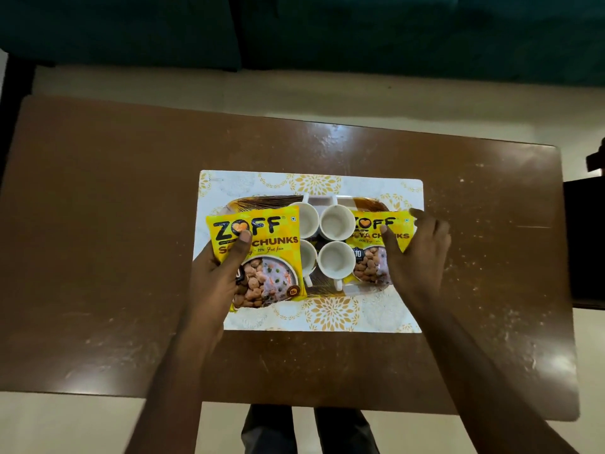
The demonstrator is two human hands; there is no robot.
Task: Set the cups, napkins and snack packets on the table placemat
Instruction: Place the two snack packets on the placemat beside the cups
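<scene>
A white placemat [330,314] with gold flower prints lies in the middle of the brown table. On it stands a gold-patterned tray [262,201] with several white cups [337,221] clustered at its centre. My left hand [212,273] grips a yellow soya chunks packet [265,253] at its left edge, thumb on its front, over the tray's left side. My right hand [415,250] grips a second yellow packet [373,257] at its right edge, over the tray's right side. No napkins are visible.
The brown table [98,240] has worn, scratched bare surface on both sides of the placemat. A dark green sofa [294,31] runs along the far side. A dark object [586,237] stands off the table's right edge. My legs show below the near edge.
</scene>
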